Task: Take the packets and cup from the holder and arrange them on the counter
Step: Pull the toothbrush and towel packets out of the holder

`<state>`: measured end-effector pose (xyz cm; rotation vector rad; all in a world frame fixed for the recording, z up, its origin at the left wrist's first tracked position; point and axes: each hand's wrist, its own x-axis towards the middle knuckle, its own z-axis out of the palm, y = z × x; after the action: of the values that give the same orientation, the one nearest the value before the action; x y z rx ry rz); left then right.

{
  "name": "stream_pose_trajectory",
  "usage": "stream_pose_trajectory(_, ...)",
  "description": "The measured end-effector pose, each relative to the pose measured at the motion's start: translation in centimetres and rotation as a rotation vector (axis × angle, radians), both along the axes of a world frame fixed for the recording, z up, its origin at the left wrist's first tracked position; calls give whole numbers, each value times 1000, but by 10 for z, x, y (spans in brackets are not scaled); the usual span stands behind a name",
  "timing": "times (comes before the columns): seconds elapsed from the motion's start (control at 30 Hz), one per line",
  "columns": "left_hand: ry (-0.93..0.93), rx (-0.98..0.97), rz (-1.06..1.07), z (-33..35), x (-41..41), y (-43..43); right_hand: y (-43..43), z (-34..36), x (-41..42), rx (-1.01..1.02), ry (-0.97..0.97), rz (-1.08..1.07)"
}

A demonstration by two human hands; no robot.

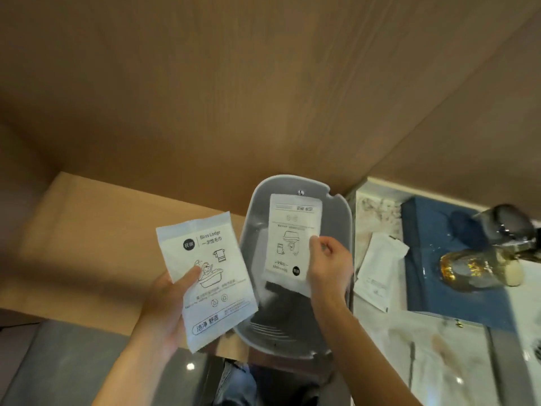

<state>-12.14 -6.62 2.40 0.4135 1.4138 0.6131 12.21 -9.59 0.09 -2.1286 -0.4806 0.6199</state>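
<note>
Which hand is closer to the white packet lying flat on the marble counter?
Right. The right hand holds a packet over the grey holder, just left of the counter packet; the left hand is beyond the holder.

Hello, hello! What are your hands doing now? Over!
Left hand holds towel packet. Right hand pinches second packet over grey holder. Nothing blocking.
</note>
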Motion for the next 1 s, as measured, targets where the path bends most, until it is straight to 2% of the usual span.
stream_pose_trajectory(0.1,13,18,-1,33,-2,-15,-32,74,-8,117,164,15)
stream_pose_trajectory(0.23,-40,61,-31,77,9,-51,-80,121,-12,62,298,184)
stream_pose_trajectory(0.47,-125,103,-206,106,70,-153,-182,131,16,-42,356,221)
stream_pose_trajectory(0.77,-165,-70,-414,73,192,-322,-400,127,132,-129,631,279)
stream_pose_trajectory(0.9,-187,-65,-446,72,224,-368,-455,109,162,-158,536,188)
stream_pose_trajectory(1.0,-3,59,-489,74,226,-384,-476,84,185,-210,416,102)
